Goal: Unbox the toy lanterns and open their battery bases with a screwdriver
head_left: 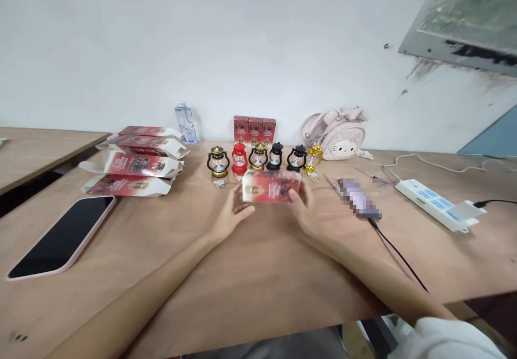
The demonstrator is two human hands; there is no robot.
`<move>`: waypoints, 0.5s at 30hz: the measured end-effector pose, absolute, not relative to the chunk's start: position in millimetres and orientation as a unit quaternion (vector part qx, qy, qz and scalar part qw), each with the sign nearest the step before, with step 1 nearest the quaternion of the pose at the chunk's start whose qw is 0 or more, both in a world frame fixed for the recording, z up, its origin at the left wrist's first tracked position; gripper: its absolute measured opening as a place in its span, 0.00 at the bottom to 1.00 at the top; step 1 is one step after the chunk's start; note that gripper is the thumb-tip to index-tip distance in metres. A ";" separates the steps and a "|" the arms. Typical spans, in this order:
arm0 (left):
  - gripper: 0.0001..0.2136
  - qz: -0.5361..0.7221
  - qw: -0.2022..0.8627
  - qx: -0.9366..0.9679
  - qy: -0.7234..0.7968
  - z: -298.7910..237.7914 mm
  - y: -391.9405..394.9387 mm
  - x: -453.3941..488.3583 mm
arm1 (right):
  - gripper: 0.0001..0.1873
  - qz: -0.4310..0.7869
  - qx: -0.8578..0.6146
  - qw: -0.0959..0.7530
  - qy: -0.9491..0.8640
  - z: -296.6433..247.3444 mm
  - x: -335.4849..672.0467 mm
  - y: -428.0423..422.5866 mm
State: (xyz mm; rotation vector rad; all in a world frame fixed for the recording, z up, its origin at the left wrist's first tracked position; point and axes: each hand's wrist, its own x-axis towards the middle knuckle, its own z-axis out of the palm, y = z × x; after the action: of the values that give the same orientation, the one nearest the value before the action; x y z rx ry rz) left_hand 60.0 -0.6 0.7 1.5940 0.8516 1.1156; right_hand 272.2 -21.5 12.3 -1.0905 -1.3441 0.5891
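Red rectangular cardboard box (271,186) lies lengthwise between my hands, just in front of the row of small toy lanterns (258,157) on the brown wooden table (250,283). My left hand (232,213) clasps its left end and my right hand (319,213) its right end, fingers curled against it. Left of the lanterns sit flattened red cartons (133,166); right of them lies a white power strip (434,204).
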 end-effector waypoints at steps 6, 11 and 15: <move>0.27 0.473 0.591 0.540 0.369 11.3 -4.0 57.2 | 0.27 0.356 -0.480 0.612 -0.518 -9.1 261.7 -28.5; 0.26 0.482 0.655 0.463 0.352 10.6 0.8 53.5 | 0.29 0.409 -0.494 0.645 -0.415 -8.0 274.2 -18.1; 0.23 0.489 0.666 0.435 0.360 11.4 2.8 52.2 | 0.24 0.274 -0.504 0.648 -0.501 -9.9 284.4 -17.6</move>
State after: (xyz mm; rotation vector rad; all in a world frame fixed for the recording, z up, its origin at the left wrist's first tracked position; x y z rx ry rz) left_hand 52.2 2.8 11.4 0.9817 0.8119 1.1032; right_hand 284.4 -17.6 -9.9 -1.1472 -1.1397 0.6229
